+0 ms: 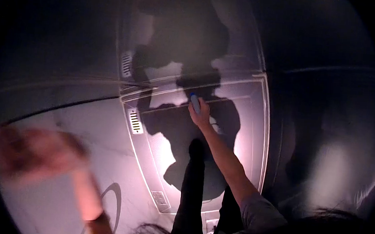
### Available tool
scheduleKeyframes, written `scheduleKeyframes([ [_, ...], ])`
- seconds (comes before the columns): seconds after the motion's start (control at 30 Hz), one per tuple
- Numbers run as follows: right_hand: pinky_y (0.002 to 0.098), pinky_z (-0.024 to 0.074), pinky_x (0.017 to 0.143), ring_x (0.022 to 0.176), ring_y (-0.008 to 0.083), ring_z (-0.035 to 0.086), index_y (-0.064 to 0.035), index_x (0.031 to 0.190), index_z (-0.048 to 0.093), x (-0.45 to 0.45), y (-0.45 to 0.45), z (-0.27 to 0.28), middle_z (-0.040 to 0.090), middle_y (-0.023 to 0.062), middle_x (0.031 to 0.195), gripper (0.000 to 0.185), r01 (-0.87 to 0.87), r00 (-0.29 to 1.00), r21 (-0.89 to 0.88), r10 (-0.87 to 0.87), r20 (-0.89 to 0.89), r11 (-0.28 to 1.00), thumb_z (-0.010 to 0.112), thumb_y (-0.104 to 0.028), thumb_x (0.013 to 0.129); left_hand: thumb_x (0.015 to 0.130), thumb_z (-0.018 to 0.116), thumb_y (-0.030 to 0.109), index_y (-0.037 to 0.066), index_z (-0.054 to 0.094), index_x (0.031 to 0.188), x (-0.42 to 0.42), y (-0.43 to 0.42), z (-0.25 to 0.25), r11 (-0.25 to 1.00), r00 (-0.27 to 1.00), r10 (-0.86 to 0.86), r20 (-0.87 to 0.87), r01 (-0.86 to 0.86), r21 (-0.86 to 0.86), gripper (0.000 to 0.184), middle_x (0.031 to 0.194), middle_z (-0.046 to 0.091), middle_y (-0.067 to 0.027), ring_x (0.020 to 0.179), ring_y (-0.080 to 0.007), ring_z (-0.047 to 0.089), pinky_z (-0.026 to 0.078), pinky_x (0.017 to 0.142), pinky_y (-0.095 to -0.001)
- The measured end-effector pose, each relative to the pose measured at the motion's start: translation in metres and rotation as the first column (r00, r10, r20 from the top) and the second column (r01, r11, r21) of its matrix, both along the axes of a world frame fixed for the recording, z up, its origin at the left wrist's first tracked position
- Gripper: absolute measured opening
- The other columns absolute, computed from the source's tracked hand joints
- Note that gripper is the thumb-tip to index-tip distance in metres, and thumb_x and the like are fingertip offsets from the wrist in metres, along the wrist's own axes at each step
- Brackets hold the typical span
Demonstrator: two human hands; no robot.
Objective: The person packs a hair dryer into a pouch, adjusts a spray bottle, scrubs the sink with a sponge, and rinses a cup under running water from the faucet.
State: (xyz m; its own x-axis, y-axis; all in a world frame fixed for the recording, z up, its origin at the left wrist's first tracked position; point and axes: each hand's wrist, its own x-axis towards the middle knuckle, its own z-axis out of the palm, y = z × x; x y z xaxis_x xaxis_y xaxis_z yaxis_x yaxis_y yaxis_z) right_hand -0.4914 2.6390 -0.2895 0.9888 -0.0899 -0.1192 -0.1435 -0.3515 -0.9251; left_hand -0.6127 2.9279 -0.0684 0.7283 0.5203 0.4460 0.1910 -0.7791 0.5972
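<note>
My right hand [202, 114] is closed around a slim grey-blue object with a bright blue tip [195, 103]. Its exact kind is too small and dim to make out. The arm reaches forward over the framed floor panel [245, 133], and the object points away from me. My left hand [39, 153] is out at the far left, heavily smeared by motion. Its fingers cannot be told apart, and whether it holds anything does not show. Pale marbled tiling [96, 128] lies behind it.
A slotted drain grate [135, 121] sits at the panel's left edge, with a second grate [159, 198] nearer me. Dark glossy walls rise ahead and at right [325, 104]. My black-clad leg [193, 190] stands on the panel. My shadow covers much of it.
</note>
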Motion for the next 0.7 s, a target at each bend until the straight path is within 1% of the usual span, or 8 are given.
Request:
scheduleKeyframes([
  [0.1,0.0358,0.045,0.064,0.075,0.0277,0.06,-0.0034,0.093,0.058,-0.003,-0.036,-0.038,0.059,0.0124,0.081,0.023,0.072,0.996,0.008,-0.072,0.045,0.997,0.066,-0.021,0.081,0.073,0.073,0.023,0.013,0.003,0.143,-0.018,-0.077,-0.183,0.926,0.868,-0.347,-0.355,0.258,-0.275,0.099,0.146,0.009,-0.0176,0.134,-0.0372,0.007,0.025,0.106,-0.0446],
  [0.17,0.0309,0.0462,0.066,0.078,0.0194,0.06,-0.0035,0.097,0.06,-0.033,-0.056,-0.085,0.061,0.0078,0.082,0.023,0.366,0.922,0.38,-0.274,-0.275,0.85,0.068,-0.018,0.081,0.072,0.074,0.023,0.014,-0.001,0.146,-0.044,-0.133,-0.295,0.76,0.662,-0.645,-0.383,0.503,-0.411,0.106,0.151,0.006,-0.0185,0.139,-0.0388,0.003,0.024,0.11,-0.0456],
  [0.27,0.0248,0.0461,0.066,0.079,0.0119,0.058,-0.0025,0.098,0.061,-0.04,-0.089,-0.084,0.062,0.0047,0.087,0.022,0.367,0.922,0.377,-0.278,-0.269,0.851,0.069,-0.014,0.081,0.065,0.079,0.022,0.011,0.023,0.142,-0.028,-0.249,-0.287,0.739,0.366,-0.669,-0.647,0.241,-0.629,0.096,0.147,0.021,-0.017,0.132,-0.0363,0.027,0.032,0.104,-0.0456],
  [0.33,0.0237,0.0461,0.065,0.076,0.0105,0.058,-0.0026,0.095,0.062,-0.05,-0.121,-0.106,0.063,0.0037,0.086,0.02,0.404,0.915,0.457,-0.348,-0.206,0.792,0.068,-0.016,0.081,0.07,0.072,0.021,0.013,0.019,0.144,0.016,-0.295,-0.324,0.713,0.228,-0.612,-0.757,0.572,-0.405,0.092,0.147,0.021,-0.0168,0.134,-0.0323,0.026,0.026,0.108,-0.0436],
  [0.4,0.0257,0.0469,0.067,0.073,0.0107,0.058,0.0002,0.092,0.061,-0.112,-0.187,-0.105,0.065,0.0052,0.082,0.021,0.525,0.847,0.031,-0.518,-0.121,0.851,0.065,-0.019,0.083,0.076,0.064,0.022,0.014,0.026,0.141,0.023,-0.343,-0.378,0.447,0.365,-0.701,-0.613,0.894,0.021,0.076,0.145,0.028,-0.0128,0.131,-0.0273,0.031,0.03,0.105,-0.0428],
  [0.47,0.0251,0.0479,0.067,0.074,0.0119,0.059,-0.0006,0.097,0.06,-0.148,-0.24,-0.081,0.065,0.0094,0.087,0.025,0.612,0.791,0.102,-0.608,-0.075,0.784,0.065,-0.021,0.083,0.081,0.056,0.024,0.016,0.029,0.14,0.059,-0.383,-0.388,0.274,0.384,-0.777,-0.498,0.92,0.281,0.065,0.141,0.034,-0.0097,0.132,-0.0262,0.031,0.03,0.104,-0.0445],
  [0.57,0.0261,0.0497,0.069,0.08,0.0146,0.061,0.0006,0.104,0.057,-0.211,-0.31,-0.082,0.065,0.0108,0.092,0.034,0.749,0.658,-0.054,-0.751,-0.056,0.66,0.062,-0.029,0.087,0.08,0.057,0.023,0.02,0.031,0.139,0.12,-0.455,-0.442,0.137,0.336,-0.768,-0.546,0.918,0.372,0.065,0.136,0.04,-0.0083,0.13,-0.0255,0.034,0.03,0.102,-0.0515],
  [0.7,0.0268,0.0504,0.069,0.083,0.0159,0.062,0.002,0.11,0.053,-0.22,-0.333,-0.083,0.065,0.0111,0.093,0.037,0.816,0.577,0.072,-0.815,-0.056,0.574,0.061,-0.027,0.088,0.078,0.059,0.021,0.024,0.042,0.13,0.193,-0.502,-0.463,0.034,0.402,-0.681,-0.612,0.852,0.522,0.055,0.135,0.041,-0.0091,0.125,-0.0252,0.038,0.033,0.096,-0.0553],
])
